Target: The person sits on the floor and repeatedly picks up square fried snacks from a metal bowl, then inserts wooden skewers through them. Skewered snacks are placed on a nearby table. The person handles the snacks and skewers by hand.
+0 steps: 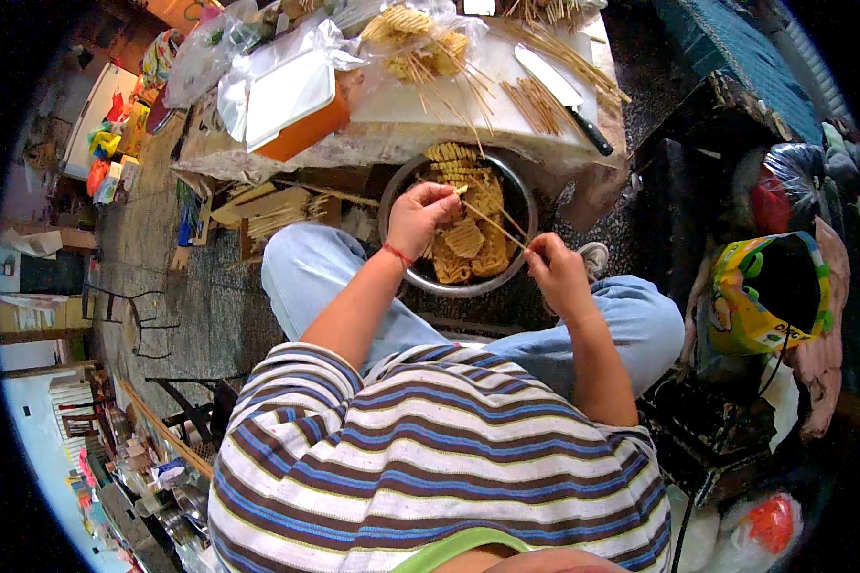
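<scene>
A metal basin (459,292) stands low between my knees, holding tan, scored food pieces (466,240) that look like tofu. Over its left side, the thumb and forefinger of my left hand (421,215) pinch a small pale-yellow food piece (461,190). My right hand (557,271), at the basin's right rim, grips thin wooden skewers (494,224). One skewer slants up left, its tip close to my left fingertips; whether it enters the small piece cannot be told. Another points up over the basin.
Beyond the basin is a low table (380,107) with a knife (552,79), loose skewers (534,106), bagged skewered pieces (401,29) and a white-lidded orange container (294,100). Skewers fill a box (279,218) beneath. A yellow bag (734,286) stands at right.
</scene>
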Demonstrator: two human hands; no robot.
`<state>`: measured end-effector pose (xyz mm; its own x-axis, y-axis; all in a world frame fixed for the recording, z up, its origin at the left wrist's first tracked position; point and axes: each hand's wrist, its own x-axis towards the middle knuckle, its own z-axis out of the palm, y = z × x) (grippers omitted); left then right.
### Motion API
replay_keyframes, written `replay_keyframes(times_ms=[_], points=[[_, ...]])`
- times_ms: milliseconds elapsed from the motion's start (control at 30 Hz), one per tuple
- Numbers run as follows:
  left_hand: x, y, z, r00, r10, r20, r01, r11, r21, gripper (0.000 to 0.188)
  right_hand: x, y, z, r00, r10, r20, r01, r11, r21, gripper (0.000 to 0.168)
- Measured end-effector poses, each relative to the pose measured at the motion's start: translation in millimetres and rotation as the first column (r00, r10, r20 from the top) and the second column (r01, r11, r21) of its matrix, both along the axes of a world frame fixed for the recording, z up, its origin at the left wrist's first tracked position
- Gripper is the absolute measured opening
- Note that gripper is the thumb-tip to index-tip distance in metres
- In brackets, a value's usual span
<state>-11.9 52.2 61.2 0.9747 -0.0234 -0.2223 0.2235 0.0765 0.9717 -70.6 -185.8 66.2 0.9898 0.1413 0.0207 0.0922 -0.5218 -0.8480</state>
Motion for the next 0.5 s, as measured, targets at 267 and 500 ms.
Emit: replay_keyframes(times_ms=[267, 500], points=[[-7, -18, 2, 0.956, 0.016, 0.294, -0.153, 0.881, 0.449, 0.015, -7, 13, -8, 0.994, -0.047, 0.099, 0.064, 0.983, -0.172, 0.012], [-19, -32, -7, 0.937, -0.15, 0.314, -0.02, 0.879, 0.477, 0.015, -6, 21, 0, 0.995, -0.042, 0.087, 0.062, 0.969, -0.24, 0.014]])
